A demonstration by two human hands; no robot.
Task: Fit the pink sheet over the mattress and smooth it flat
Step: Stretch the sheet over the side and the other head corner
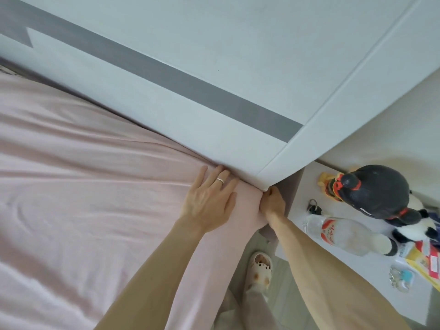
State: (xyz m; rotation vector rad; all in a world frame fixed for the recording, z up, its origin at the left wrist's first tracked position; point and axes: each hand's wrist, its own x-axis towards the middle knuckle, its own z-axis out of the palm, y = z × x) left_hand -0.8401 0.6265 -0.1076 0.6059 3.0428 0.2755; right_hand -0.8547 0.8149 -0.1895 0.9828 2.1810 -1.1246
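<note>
Padded headboard [214,129], wrinkled pink sheet [83,163], perhaps cotton

Corner tight: headboard [214,129] against pink sheet [83,175]; table [309,198] close beside bed, floor gap [283,270] narrow.

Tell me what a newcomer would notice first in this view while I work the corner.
First, the two hands at the bed corner: the left hand lies flat on the pink sheet, and the right hand pushes fabric down beside the pale headboard. Next, the cluttered nightstand to the right, with a dark plush toy and a lying plastic bottle.
</note>
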